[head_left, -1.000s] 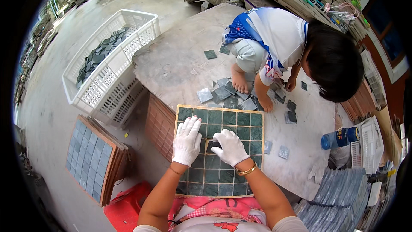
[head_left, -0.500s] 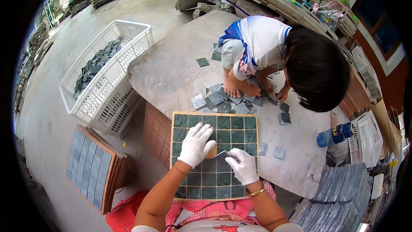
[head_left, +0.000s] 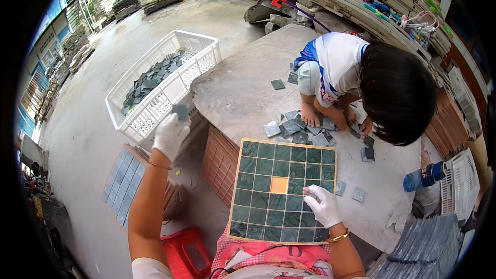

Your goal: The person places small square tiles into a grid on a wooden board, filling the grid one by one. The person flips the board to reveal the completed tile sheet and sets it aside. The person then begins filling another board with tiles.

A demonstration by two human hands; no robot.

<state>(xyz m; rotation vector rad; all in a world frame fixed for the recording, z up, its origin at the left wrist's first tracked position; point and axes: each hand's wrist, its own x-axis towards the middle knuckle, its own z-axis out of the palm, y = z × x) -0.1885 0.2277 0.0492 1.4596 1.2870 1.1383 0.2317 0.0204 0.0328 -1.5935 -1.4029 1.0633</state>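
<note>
My left hand [head_left: 172, 135], in a white glove, is raised beside the white crate and pinches a small dark square stone tile [head_left: 180, 111]. Below my chest lies a wood-edged grid tray [head_left: 238, 186] filled with green-black square tiles [head_left: 263, 183]. One cell of it, near the middle, shows a bare orange base [head_left: 279, 185]. Over the tray's right part, my gloved right hand [head_left: 322, 205] has loosely bent fingers, slightly apart, with no tile visible in them.
A white crate [head_left: 194, 85] of dark tiles stands left. Loose tiles [head_left: 297, 126] lie on the stone slab [head_left: 243, 88], where another person [head_left: 338, 64] squats. A blue bottle [head_left: 424, 176] stands right. Stacked tiled panels [head_left: 122, 186] and a red stool [head_left: 188, 250] are lower left.
My left hand has gone from the tray to the crate's side and now holds a tile. The tile in my right hand is gone from it. The view has shifted left.
</note>
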